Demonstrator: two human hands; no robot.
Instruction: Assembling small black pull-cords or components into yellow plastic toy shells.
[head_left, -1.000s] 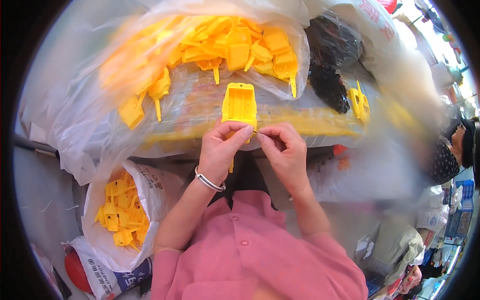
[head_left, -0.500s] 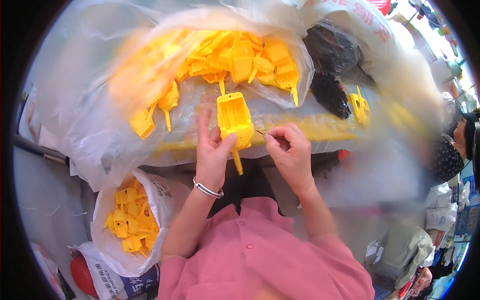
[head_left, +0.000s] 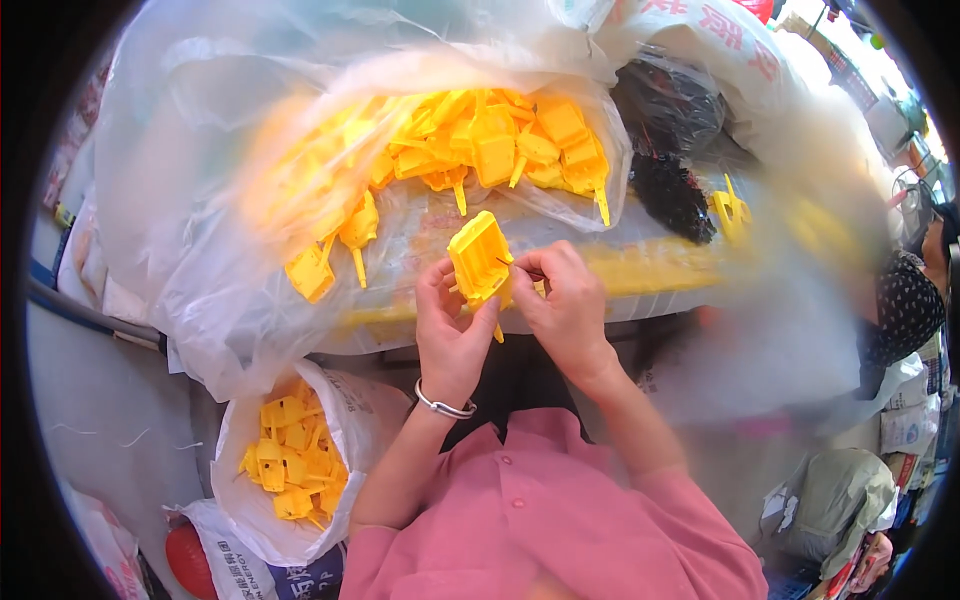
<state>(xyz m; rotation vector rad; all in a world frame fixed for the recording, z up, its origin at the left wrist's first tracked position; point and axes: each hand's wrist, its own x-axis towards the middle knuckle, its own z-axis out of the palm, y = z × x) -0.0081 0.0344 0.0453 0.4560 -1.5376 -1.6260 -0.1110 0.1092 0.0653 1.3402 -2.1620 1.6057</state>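
While the left hand (head_left: 447, 330) grips a yellow plastic part (head_left: 480, 258), the right hand (head_left: 566, 306) pinches a thin pin (head_left: 520, 266) beside it.

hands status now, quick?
Left hand: closed on yellow part.
Right hand: pinching a thin pin against the part.

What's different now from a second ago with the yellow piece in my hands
The yellow plastic piece has been tipped from upright to leaning left, and the left hand now cups it from below. The right hand has closed in against its right edge, still pinching a thin pin. The heaps of yellow parts in the clear bag and the sack look unchanged.
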